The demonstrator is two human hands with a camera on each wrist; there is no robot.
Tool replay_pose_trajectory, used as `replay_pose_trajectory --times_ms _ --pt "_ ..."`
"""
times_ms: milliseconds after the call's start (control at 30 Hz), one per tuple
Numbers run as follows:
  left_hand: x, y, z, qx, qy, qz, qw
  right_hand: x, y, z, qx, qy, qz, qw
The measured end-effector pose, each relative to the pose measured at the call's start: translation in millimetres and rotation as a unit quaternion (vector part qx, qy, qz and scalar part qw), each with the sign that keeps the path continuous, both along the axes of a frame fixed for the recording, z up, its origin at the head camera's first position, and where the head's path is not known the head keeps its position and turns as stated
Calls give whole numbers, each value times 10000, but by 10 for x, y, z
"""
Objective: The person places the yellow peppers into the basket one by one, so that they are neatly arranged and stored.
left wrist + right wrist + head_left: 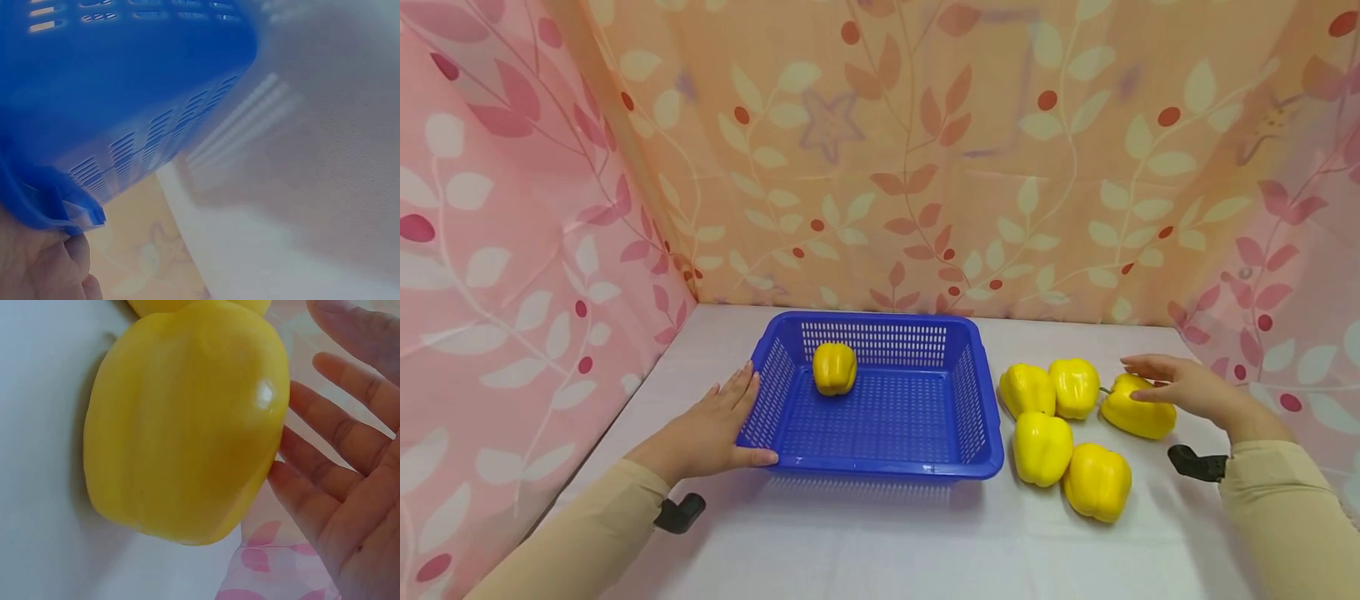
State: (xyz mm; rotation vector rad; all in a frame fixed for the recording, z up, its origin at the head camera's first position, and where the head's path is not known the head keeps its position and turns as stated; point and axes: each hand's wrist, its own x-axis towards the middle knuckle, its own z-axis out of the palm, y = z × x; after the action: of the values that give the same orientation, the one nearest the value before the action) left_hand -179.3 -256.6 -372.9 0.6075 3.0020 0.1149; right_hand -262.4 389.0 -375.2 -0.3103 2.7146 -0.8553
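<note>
My left hand (718, 429) rests against the left edge of a blue plastic basket (880, 468), fingers lying along the rim and thumb at the front corner. In the left wrist view, its fingers (47, 265) touch the basket rim (37, 209). One yellow bell pepper (834, 369) sits inside the basket at the back left. Over the rightmost yellow bell pepper (1138, 410), which lies on its side with a green stem, my right hand (1198, 392) is spread. The right wrist view shows extended fingers (337, 434) beside a large yellow pepper (187, 425), not gripping it.
Several more yellow bell peppers (1042, 447) lie clustered right of the basket on a white-covered table (880, 542). Floral cloth (887, 167) hangs at the back and along both sides. Each wrist carries a black mount (679, 513).
</note>
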Motion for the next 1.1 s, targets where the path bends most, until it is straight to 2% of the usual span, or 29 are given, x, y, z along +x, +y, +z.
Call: replay_pose_trajectory --times_ms 367,600,900,1100 --pt "-3 2 -9 -48 19 8 10000 -8 22 -101 375 -308 -152 9987" --pt "-3 -4 -12 -49 3 20 10000 16 57 -168 448 -296 -215 9983" --pt "1 0 -8 -12 -9 10 10000 143 85 -195 407 -338 -203 9984" --pt "5 0 7 -15 -5 -4 10000 228 91 -239 326 -124 -153 9993"
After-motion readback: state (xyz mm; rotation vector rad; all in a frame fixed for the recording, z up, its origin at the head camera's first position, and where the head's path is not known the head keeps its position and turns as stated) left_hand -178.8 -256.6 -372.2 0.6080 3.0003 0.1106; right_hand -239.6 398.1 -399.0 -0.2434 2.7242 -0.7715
